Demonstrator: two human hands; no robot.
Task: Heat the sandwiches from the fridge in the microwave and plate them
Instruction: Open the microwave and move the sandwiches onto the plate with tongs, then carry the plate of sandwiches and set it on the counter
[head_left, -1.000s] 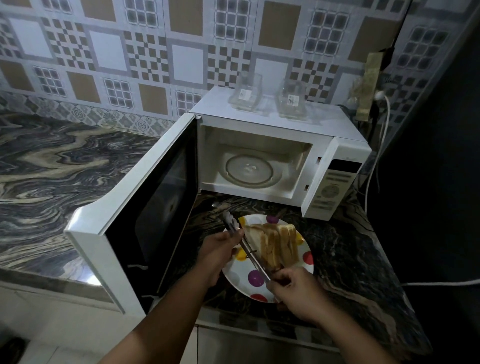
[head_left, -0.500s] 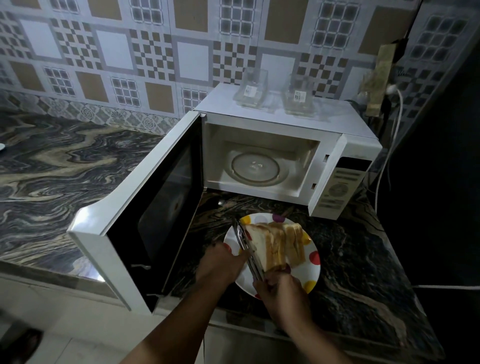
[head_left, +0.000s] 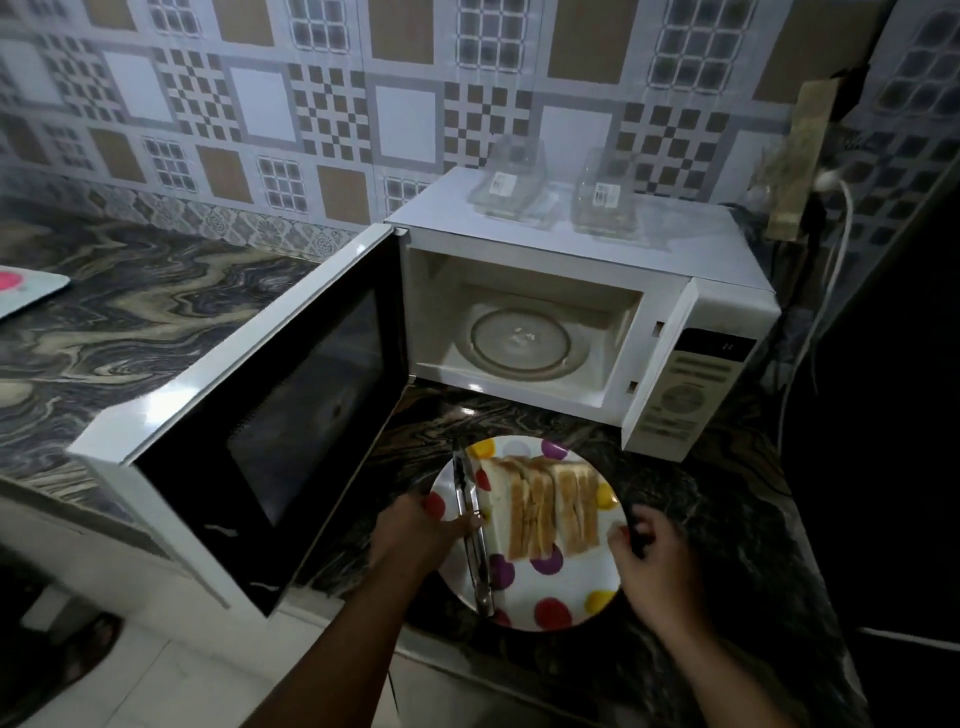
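Note:
A white plate (head_left: 574, 582) with coloured dots sits on the dark marble counter in front of the microwave (head_left: 571, 249). Several toasted sandwich halves (head_left: 550, 509) lie side by side on it. Metal tongs (head_left: 472, 535) lie along the plate's left side. My left hand (head_left: 415, 535) holds the plate's left rim, with fingers reaching over the tongs. My right hand (head_left: 649, 561) has its fingers curled at the right rim. The microwave door (head_left: 270, 415) stands wide open to the left, and the glass turntable (head_left: 522, 343) inside is bare.
Two clear glass jars (head_left: 514, 176) stand on top of the microwave. A white cable (head_left: 831, 270) hangs at its right beside a dark tall surface (head_left: 893, 415). A pink-and-white board (head_left: 26, 291) lies at the far left. The counter edge runs just below the plate.
My right hand let go of the tongs and moved to the plate's right rim. The tongs now lie on the plate. My left hand shifted to the left rim.

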